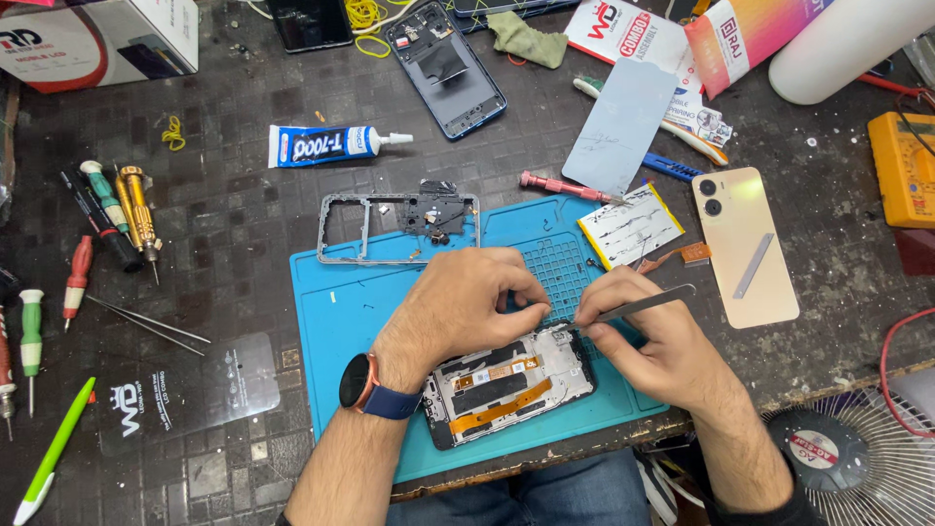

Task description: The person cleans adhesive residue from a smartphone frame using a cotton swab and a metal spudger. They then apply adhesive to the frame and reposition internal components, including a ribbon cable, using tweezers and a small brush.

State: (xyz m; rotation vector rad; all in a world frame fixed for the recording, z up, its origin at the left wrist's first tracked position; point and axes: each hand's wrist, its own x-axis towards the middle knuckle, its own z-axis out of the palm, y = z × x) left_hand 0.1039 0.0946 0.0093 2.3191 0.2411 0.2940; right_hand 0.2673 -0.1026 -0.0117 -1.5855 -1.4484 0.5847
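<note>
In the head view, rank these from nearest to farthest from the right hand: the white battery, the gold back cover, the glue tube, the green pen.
From the right hand:
1. White battery, just above it on the mat's edge.
2. Gold back cover, up and to its right.
3. Glue tube, far upper left.
4. Green pen, at the far left bottom.

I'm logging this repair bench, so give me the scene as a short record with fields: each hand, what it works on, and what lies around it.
left hand: fingers pinch the top edge of the opened phone
right hand: holds metal tweezers, tips at the phone's top edge
work surface: blue mat
behind hands: phone middle frame, glue tube
right side: battery, gold back cover
left side: screwdrivers
</note>
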